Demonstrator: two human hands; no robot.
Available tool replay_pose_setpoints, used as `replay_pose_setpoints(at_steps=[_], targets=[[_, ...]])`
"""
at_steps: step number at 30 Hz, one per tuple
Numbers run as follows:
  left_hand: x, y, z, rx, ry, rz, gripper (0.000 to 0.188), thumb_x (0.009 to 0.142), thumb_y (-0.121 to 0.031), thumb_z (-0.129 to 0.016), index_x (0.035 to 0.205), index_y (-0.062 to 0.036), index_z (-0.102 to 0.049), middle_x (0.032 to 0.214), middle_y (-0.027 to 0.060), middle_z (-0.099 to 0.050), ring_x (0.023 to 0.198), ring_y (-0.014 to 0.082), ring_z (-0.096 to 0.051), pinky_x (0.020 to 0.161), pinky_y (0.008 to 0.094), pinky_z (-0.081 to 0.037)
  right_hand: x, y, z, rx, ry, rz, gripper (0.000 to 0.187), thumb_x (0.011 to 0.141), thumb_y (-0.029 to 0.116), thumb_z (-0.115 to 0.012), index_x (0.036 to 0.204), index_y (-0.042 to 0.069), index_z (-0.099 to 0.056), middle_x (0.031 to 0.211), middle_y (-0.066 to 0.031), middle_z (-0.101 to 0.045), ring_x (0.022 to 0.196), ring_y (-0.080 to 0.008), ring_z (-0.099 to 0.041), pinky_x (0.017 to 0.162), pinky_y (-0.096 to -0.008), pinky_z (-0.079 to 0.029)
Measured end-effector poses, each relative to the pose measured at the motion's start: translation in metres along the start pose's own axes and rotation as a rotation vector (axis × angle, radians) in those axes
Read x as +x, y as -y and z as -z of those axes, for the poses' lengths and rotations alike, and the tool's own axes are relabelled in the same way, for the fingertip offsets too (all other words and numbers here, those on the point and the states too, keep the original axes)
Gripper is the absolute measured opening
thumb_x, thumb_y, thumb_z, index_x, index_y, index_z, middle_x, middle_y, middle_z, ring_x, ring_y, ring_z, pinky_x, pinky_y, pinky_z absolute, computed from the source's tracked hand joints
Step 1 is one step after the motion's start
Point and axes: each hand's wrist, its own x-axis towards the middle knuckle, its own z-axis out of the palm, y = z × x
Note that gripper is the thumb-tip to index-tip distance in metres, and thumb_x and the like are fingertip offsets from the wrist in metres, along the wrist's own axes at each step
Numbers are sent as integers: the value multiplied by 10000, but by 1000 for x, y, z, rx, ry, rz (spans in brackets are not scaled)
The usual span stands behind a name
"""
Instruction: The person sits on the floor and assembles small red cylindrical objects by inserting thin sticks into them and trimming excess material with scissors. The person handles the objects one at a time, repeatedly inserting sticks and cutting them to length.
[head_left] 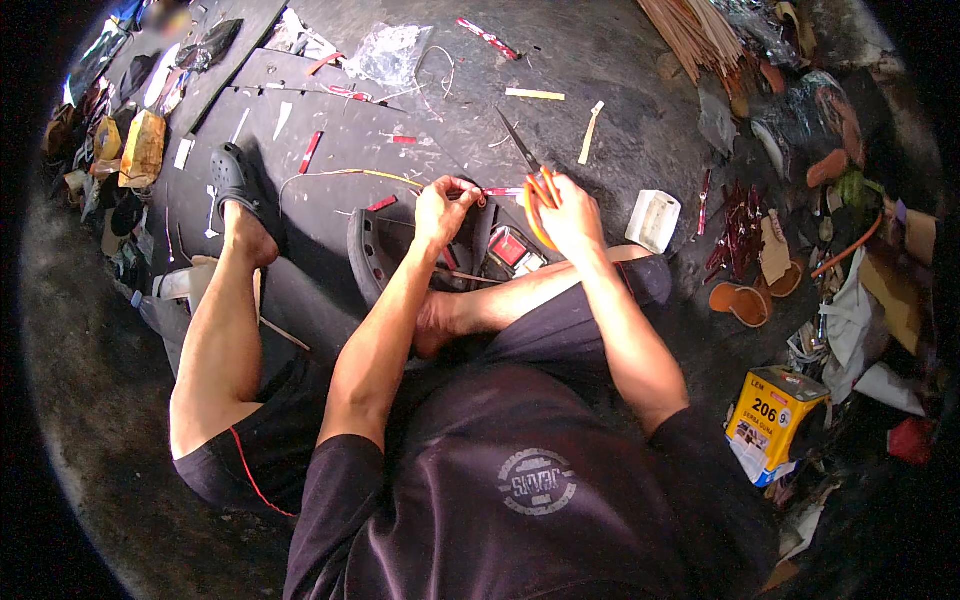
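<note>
My left hand (445,212) is closed in a pinch on a narrow red strip (502,191) with pale markings, which spans the gap toward my right hand. A thin yellowish cord (350,172) runs from the left fingers out to the left; whether it is joined to the strip I cannot tell. My right hand (570,218) is wrapped round the orange handles of scissors (520,142), their dark blades pointing up and away. Below the hands, a small box with a red pad (508,248) lies beside a dark clog (362,258).
Red strip pieces (311,152) and a yellow strip (535,94) are scattered on the dark floor. A white tray (655,221) sits right of my hand. Further right are a bundle of dark red strips (738,225) and a yellow can (775,425). Clutter lines both sides.
</note>
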Motion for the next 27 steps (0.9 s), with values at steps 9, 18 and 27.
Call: replay_pose_setpoints(at_steps=[9, 18, 27], targets=[[-6, -6, -6, -1, -13, 30, 212, 831, -282, -735, 922, -91, -729, 867, 102, -741, 831, 198, -693, 798, 341, -512, -72, -5, 45, 834, 870, -517, 1090, 787, 902, -197, 1119, -45, -622, 714, -89, -594, 580, -206, -615, 548, -362, -563], [-6, -16, -4, 55, -33, 45, 156, 828, -195, -736, 897, -56, -714, 827, 50, -744, 775, 129, -702, 757, 272, -526, -66, 6, 39, 723, 892, -646, 1220, 730, 955, -112, 1123, -81, -624, 702, -72, -585, 599, -193, -581, 612, -333, -511], [-3, -12, -5, 95, -49, 59, 178, 824, -219, -746, 908, -65, -716, 826, 48, -743, 771, 128, -700, 754, 273, -526, -61, -4, 30, 727, 940, -577, 1226, 733, 949, -125, 1118, -113, -603, 712, -53, -613, 660, -190, -631, 682, -382, -527]])
